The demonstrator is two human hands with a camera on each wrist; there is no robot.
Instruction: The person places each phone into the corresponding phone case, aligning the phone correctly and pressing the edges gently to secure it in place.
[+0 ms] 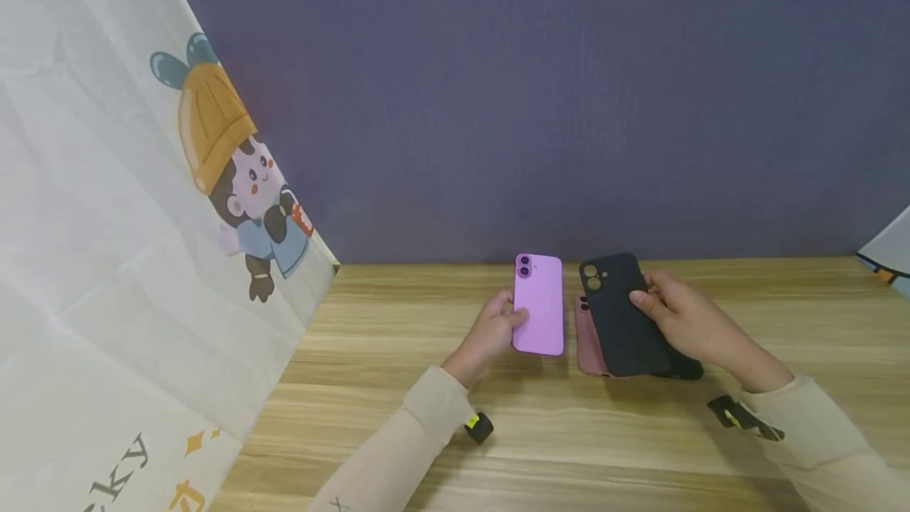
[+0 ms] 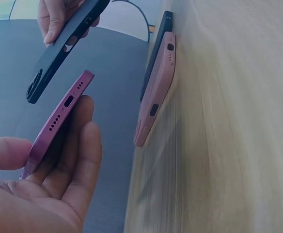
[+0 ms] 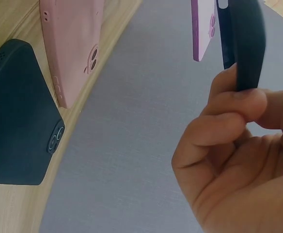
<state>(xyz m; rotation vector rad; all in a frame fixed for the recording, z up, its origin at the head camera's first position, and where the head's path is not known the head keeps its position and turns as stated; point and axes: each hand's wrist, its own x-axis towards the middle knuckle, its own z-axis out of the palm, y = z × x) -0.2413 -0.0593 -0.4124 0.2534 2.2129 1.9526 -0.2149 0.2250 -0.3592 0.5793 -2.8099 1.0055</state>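
Observation:
A purple smartphone (image 1: 540,314) is held up by my left hand (image 1: 490,332), thumb on its back and fingers behind. In the left wrist view the lower edge of that smartphone (image 2: 66,104) shows its charging port. My right hand (image 1: 686,318) pinches a black phone case (image 1: 626,330) by its right edge; camera holes pierce its upper left corner. The right wrist view shows the black case (image 3: 250,43) edge-on, close to the purple phone (image 3: 202,26) but apart from it. Below on the table lie a pink phone case (image 3: 73,48) and another black phone case (image 3: 20,121).
The wood-grain table (image 1: 398,314) ends at a dark blue-grey panel (image 1: 533,101) behind. A white sheet (image 1: 85,220) with a cartoon figure hangs on the left. A patch of printed cloth (image 1: 889,247) shows at the far right. Dark straps sit by both wrists.

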